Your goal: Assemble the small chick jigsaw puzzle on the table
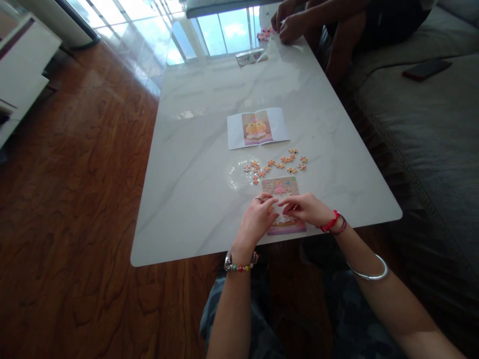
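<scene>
A small jigsaw puzzle [286, 231] lies flat at the near edge of the table, its picture partly filled in and its middle covered by my hands. Over its left side is my left hand [258, 217], thumb and fingers apart, with no piece visible between them. My right hand [306, 208] reaches in from the right, fingers bent down over the puzzle and spread a little; I see nothing in its grip. Just beyond the puzzle's top edge, several loose orange and pink puzzle pieces [271, 163] are scattered.
A creased picture sheet [256, 127] stands beyond the pieces on the white marble-look table [187, 199]. At the far end, another person's hands [292, 25] work near pink pieces [265, 34] and a wrapper [250, 57]. A phone [426, 69] rests on the sofa [430, 129] to the right.
</scene>
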`<state>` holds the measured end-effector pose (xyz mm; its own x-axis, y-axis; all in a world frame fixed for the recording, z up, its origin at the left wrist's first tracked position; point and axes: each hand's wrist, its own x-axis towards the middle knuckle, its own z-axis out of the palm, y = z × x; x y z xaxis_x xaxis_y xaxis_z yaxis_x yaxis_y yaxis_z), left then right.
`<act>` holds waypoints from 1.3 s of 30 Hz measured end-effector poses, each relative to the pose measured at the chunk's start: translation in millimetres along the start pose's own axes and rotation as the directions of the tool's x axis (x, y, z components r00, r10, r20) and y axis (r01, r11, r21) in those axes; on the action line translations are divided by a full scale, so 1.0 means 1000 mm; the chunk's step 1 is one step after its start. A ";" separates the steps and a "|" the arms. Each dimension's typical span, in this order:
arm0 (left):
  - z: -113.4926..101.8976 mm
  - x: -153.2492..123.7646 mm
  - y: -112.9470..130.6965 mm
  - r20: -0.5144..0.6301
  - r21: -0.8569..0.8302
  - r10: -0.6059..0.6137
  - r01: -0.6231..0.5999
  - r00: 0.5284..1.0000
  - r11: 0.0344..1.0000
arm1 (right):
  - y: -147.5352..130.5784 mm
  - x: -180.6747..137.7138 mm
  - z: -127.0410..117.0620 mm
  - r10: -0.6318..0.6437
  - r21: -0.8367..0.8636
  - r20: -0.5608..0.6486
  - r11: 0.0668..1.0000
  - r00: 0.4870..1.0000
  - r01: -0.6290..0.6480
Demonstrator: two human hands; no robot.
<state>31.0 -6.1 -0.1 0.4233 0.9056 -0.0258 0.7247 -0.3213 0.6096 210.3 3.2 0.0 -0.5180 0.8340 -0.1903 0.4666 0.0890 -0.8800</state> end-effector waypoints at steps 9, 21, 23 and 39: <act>0.006 0.001 0.007 0.028 -0.009 0.002 -0.002 1.000 1.000 | 0.003 -0.007 -0.019 -0.027 -0.102 -0.064 0.995 0.998 0.020; 0.018 0.002 0.019 0.082 0.026 0.041 -0.043 0.996 0.999 | 0.005 -0.011 -0.023 -0.091 -0.247 0.056 0.964 0.994 0.102; 0.014 0.003 0.017 0.082 0.011 0.035 -0.036 0.996 0.999 | 0.004 -0.010 -0.021 -0.068 -0.223 0.035 0.972 0.997 0.074; 0.015 0.010 0.015 -0.007 -0.023 0.067 -0.067 0.998 0.997 | 0.004 -0.006 -0.012 0.081 -0.199 0.000 0.977 0.997 -0.079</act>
<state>54.5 -6.3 -3.2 0.4669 0.8841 0.0208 0.6819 -0.3749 0.6280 223.2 5.3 3.1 -0.4787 0.8383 -0.2608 0.6396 0.1296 -0.7577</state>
